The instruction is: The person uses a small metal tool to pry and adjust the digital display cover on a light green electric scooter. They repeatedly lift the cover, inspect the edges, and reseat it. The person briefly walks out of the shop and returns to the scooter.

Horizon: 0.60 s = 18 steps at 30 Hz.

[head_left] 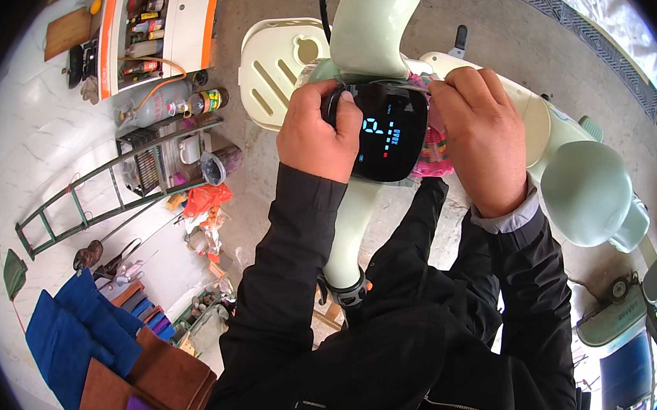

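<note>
A glossy black display panel (388, 136) with lit blue figures sits at the middle of a pale green scooter's handlebar (374, 25). My left hand (319, 134) grips the panel's left edge, its thumb on the front rim and the fingers curled out of sight. At the panel's upper right edge, my right hand (483, 133) is closed with fingertips pinched together. What lies in that pinch is too small to make out. Pink checked cloth (433, 155) shows between the panel and my right hand. Below the panel, the other handlebar arm (349, 234) runs to a black-ringed end (346, 292).
A slotted cream tray-like part (273, 79) lies left of the handlebar. The scooter's rounded pale green part (586, 192) extends right. At left are an orange-trimmed cabinet (192, 21), a metal ladder (81, 218), bottles and folded blue covers (72, 323). Another green vehicle (616, 316) stands right.
</note>
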Available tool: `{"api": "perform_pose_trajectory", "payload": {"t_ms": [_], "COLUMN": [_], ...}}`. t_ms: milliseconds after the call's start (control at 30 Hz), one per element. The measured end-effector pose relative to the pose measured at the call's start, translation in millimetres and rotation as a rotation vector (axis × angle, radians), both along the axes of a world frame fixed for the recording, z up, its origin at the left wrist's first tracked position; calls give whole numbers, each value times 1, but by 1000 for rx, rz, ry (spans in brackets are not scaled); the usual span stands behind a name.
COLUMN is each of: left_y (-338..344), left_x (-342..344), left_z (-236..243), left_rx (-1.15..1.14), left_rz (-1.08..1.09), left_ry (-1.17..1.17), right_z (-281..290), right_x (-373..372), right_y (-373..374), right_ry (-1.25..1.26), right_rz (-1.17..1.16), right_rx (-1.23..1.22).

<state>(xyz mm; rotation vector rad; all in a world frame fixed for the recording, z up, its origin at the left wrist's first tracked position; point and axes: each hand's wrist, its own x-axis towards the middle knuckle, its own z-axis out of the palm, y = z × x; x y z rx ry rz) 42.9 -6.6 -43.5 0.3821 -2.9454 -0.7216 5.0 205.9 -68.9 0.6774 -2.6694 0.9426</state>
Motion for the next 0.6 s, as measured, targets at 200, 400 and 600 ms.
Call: {"api": "perform_pose_trajectory", "payload": {"t_ms": [200,400,600], "left_y": [1,2,1], "left_x": [0,1,1], "left_z": [1,0,0], "left_rx": [-4,-18,-3], "left_rz": [-14,-5,2], "left_ry": [10,9,0], "right_z": [-3,-4,-6], "right_x": [2,4,6], "right_y": [5,9,12], "right_ry": [-23,-34,-21], "right_rz": [5,-3,-24], "right_rx": [0,-4,-3]}}
